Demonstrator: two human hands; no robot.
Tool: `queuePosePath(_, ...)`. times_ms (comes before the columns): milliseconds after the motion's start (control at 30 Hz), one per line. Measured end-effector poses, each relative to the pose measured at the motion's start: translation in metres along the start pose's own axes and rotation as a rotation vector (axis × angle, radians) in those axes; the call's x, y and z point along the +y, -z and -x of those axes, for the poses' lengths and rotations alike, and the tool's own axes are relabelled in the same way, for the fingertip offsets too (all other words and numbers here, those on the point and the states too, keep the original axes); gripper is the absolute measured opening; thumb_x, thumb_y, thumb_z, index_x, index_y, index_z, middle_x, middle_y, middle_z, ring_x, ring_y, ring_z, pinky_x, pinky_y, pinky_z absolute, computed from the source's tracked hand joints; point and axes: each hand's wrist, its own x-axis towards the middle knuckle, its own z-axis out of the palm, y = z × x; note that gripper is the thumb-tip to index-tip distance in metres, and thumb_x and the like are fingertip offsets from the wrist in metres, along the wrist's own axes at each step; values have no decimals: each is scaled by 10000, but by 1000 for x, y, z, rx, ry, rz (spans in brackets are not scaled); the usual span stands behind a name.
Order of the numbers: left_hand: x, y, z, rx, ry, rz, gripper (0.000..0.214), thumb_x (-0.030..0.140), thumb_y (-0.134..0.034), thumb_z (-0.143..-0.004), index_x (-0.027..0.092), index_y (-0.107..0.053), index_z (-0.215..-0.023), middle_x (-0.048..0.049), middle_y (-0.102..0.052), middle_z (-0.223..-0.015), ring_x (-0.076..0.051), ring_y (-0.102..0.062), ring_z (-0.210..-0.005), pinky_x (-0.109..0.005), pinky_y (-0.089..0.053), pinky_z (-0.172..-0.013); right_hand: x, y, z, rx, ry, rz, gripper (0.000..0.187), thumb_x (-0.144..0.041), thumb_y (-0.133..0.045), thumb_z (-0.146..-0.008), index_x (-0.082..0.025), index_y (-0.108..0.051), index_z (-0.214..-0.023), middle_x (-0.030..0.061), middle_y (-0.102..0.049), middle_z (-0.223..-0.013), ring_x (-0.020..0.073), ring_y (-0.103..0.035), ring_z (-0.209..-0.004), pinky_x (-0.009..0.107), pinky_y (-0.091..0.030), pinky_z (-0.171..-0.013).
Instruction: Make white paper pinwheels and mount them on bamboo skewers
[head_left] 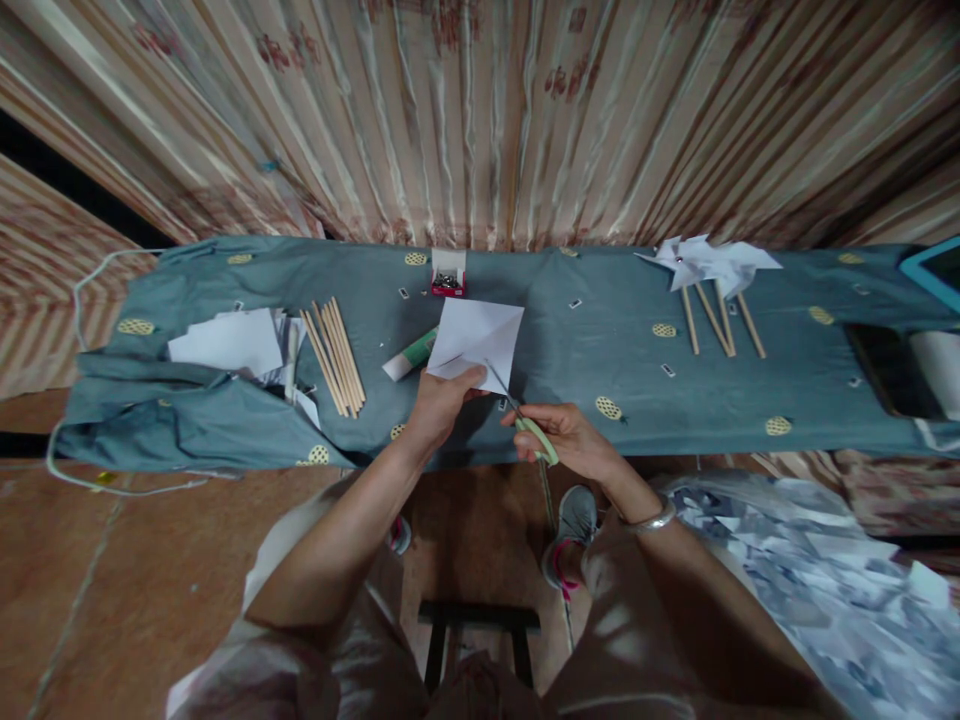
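A square of white paper point(480, 330) is pinched at its near edge by my left hand point(444, 402), thumb on top. Creases or cuts run in from its corners. My right hand point(562, 437) grips scissors point(534, 432) with light green handles, and their blades reach over the paper's near right corner toward its middle. Partly under the paper lies a green and white tube point(412, 355). Just beyond the paper stands a small red and white box point(448, 274) holding small metal pieces.
Wooden sticks point(335, 358) and a stack of white paper sheets point(229, 343) lie to the left. Paper pinwheels point(709, 265) on sticks rest at the back right. A dark phone-like object point(892, 370) is at far right. A clear bag of paper scraps point(832, 580) stands below the table's front edge.
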Motion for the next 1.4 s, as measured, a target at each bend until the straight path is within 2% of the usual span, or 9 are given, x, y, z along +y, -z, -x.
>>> queuePosePath(667, -5, 3, 2, -51, 4, -4, 333, 248, -776, -512, 149, -663, -809, -11, -677, -794, -141, -606, -681, -248, -498, -588, 2, 1, -3, 15, -18, -3, 428, -456, -829, -627, -144, -690, -885, -45, -623, -545, 54, -541, -460, 182, -442, -468)
queuePosePath(1400, -5, 1, 4, -47, 30, -37, 314, 241, -770, -512, 174, -659, -798, -8, -676, -789, -152, -608, -689, -251, -509, -584, 1, 1, -2, 25, -5, 0, 404, -433, -839, -622, -153, -709, -883, -48, -621, -550, 53, -545, -460, 170, -451, -453)
